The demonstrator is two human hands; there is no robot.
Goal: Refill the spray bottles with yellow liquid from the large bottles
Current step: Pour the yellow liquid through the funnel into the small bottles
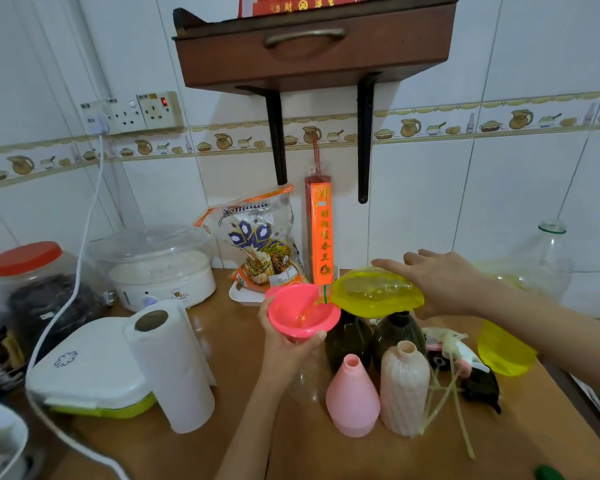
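We are tipping the large bottle (378, 293), grasped in the right hand (440, 282), into the pink funnel (302, 311) that the left hand (288, 344) is gripping over a clear spray bottle (305, 379) at mid-worktop. Tilting faster risks overflowing the funnel; a slack grip risks toppling it.

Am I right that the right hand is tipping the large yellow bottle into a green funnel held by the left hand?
Not quite: the funnel is pink, not green, as the head view shows. The right hand is tipping the large yellow bottle into it, and the left hand holds it.
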